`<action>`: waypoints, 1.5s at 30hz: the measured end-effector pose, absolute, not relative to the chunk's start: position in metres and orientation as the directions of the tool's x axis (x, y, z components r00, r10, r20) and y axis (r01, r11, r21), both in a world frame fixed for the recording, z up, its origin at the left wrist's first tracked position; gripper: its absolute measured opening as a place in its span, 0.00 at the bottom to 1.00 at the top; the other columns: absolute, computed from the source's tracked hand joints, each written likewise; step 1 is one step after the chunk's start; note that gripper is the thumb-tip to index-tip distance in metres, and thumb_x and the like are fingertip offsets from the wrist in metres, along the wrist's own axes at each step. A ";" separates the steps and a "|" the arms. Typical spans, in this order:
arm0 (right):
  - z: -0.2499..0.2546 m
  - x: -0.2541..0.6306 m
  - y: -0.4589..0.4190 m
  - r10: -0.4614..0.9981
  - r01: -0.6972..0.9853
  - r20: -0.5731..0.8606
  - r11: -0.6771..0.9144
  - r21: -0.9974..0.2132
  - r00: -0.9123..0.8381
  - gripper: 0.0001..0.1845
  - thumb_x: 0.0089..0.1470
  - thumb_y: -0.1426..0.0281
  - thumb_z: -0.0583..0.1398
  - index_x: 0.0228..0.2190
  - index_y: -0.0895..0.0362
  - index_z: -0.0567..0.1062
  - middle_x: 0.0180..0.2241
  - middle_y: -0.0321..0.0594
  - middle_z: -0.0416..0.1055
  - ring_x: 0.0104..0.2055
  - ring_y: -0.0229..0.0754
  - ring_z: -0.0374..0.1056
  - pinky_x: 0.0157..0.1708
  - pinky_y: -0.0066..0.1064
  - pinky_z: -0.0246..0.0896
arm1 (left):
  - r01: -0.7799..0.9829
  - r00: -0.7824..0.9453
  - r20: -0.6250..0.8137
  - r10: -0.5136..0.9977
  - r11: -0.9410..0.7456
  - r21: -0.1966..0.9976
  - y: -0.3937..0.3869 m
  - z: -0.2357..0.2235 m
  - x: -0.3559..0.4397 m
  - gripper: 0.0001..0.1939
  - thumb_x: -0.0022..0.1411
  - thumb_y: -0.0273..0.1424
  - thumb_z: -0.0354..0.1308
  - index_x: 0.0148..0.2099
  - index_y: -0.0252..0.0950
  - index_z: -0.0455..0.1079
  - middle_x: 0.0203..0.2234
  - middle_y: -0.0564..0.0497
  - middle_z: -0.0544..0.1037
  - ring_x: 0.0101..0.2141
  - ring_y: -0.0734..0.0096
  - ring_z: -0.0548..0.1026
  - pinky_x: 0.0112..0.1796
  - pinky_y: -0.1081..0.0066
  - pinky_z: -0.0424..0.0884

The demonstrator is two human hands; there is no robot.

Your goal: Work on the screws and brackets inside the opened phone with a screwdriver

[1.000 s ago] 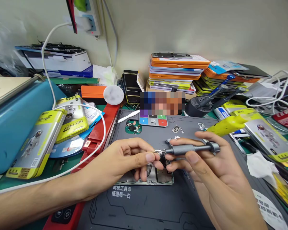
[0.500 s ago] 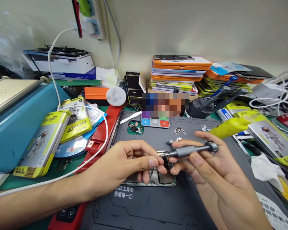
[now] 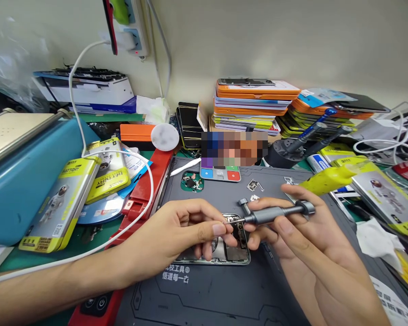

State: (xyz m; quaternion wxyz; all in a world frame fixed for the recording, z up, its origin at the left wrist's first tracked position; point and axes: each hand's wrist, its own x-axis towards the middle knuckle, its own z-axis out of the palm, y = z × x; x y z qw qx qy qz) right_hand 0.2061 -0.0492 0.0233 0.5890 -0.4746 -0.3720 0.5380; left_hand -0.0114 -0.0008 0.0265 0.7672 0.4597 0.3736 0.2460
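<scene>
My right hand (image 3: 313, 244) grips a grey precision screwdriver (image 3: 268, 215), held nearly level with its thin shaft pointing left. The thumb and index finger of my left hand (image 3: 197, 228) are pinched together at the screwdriver's tip. Whatever lies between those fingertips is too small to make out. Below both hands an opened phone (image 3: 236, 253) lies on the dark grey work mat (image 3: 224, 294), its inner parts bare. My left fingers cover much of it. Small metal parts (image 3: 255, 184) rest on the mat beyond the screwdriver.
A red clamp-like tool (image 3: 144, 181) and yellow battery packs (image 3: 59, 203) lie on the left, with a white cable (image 3: 151, 181) looping past. Behind the mat rise stacked orange boxes (image 3: 255, 95). A screwdriver holder (image 3: 282, 154) and a yellow bottle (image 3: 326, 179) stand at right.
My right hand and the screwdriver have shifted slightly to the right, showing more of the shaft beside my left fingertips. My left hand has hardly moved.
</scene>
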 end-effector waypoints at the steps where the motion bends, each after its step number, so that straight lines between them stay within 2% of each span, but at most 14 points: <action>1: 0.023 0.206 -0.049 0.987 -0.278 -0.069 -0.026 -0.960 0.147 0.20 0.61 0.66 0.69 0.52 0.44 0.72 0.41 0.40 0.85 0.29 0.42 0.82 0.34 0.33 0.81 | -0.035 0.597 -0.347 0.723 0.456 0.889 -0.001 0.027 -0.011 0.09 0.72 0.35 0.67 0.42 0.33 0.79 0.35 0.51 0.84 0.28 0.79 0.74 0.32 0.78 0.71; 8: 0.023 0.204 -0.052 0.980 -0.177 -0.030 0.006 -0.984 0.199 0.22 0.61 0.63 0.70 0.53 0.44 0.70 0.43 0.41 0.84 0.29 0.45 0.82 0.33 0.37 0.83 | 0.003 0.581 -0.355 0.732 0.434 0.901 0.000 0.031 -0.010 0.10 0.73 0.35 0.66 0.42 0.32 0.79 0.30 0.53 0.83 0.27 0.80 0.73 0.30 0.79 0.68; 12: 0.023 0.204 -0.053 0.981 -0.146 -0.035 -0.006 -0.989 0.193 0.22 0.62 0.61 0.69 0.54 0.43 0.69 0.44 0.41 0.84 0.29 0.46 0.83 0.34 0.38 0.83 | 0.027 0.574 -0.347 0.741 0.407 0.913 0.000 0.030 -0.011 0.12 0.73 0.38 0.66 0.44 0.33 0.79 0.37 0.50 0.86 0.28 0.79 0.74 0.31 0.78 0.69; 15: 0.022 0.204 -0.052 0.981 -0.156 -0.049 -0.020 -0.988 0.190 0.21 0.63 0.61 0.68 0.54 0.43 0.69 0.45 0.41 0.84 0.29 0.46 0.83 0.35 0.38 0.83 | 0.036 0.577 -0.332 0.746 0.383 0.923 -0.001 0.028 -0.011 0.13 0.73 0.39 0.65 0.44 0.34 0.79 0.40 0.48 0.86 0.29 0.78 0.74 0.32 0.77 0.70; 23: 0.025 0.205 -0.051 0.987 -0.250 -0.078 -0.041 -0.967 0.138 0.18 0.65 0.64 0.67 0.53 0.44 0.70 0.44 0.40 0.85 0.31 0.45 0.84 0.37 0.37 0.82 | -0.002 0.601 -0.345 0.721 0.434 0.901 -0.001 0.028 -0.011 0.11 0.72 0.37 0.66 0.44 0.33 0.78 0.41 0.47 0.86 0.28 0.76 0.78 0.33 0.75 0.74; 30: 0.022 0.205 -0.049 0.988 -0.259 -0.059 -0.021 -0.966 0.143 0.19 0.64 0.66 0.67 0.53 0.42 0.70 0.44 0.40 0.84 0.31 0.45 0.83 0.37 0.38 0.81 | -0.027 0.618 -0.369 0.694 0.488 0.873 0.000 0.030 -0.008 0.12 0.73 0.38 0.66 0.41 0.33 0.78 0.33 0.53 0.84 0.26 0.80 0.77 0.31 0.79 0.71; 36: 0.022 0.203 -0.050 0.990 -0.240 -0.038 -0.005 -0.971 0.133 0.19 0.64 0.67 0.67 0.53 0.42 0.70 0.44 0.39 0.84 0.31 0.44 0.82 0.37 0.38 0.81 | 0.004 0.606 -0.384 0.697 0.479 0.878 0.002 0.031 -0.009 0.13 0.74 0.40 0.64 0.43 0.34 0.77 0.27 0.55 0.82 0.27 0.78 0.78 0.29 0.80 0.68; 41: 0.023 0.206 -0.051 0.990 -0.243 -0.043 -0.009 -0.970 0.134 0.19 0.63 0.66 0.67 0.52 0.42 0.70 0.44 0.39 0.84 0.29 0.44 0.81 0.35 0.39 0.81 | -0.003 0.623 -0.370 0.689 0.475 0.880 0.000 0.029 -0.010 0.15 0.73 0.43 0.66 0.44 0.35 0.77 0.38 0.51 0.86 0.28 0.78 0.78 0.31 0.77 0.70; 45: 0.023 0.208 -0.051 0.993 -0.258 -0.048 -0.018 -0.966 0.109 0.18 0.64 0.66 0.67 0.52 0.43 0.71 0.44 0.40 0.84 0.29 0.43 0.81 0.35 0.37 0.80 | -0.013 0.643 -0.367 0.672 0.488 0.873 -0.001 0.027 -0.011 0.14 0.72 0.42 0.67 0.43 0.34 0.78 0.40 0.50 0.86 0.28 0.78 0.78 0.32 0.77 0.70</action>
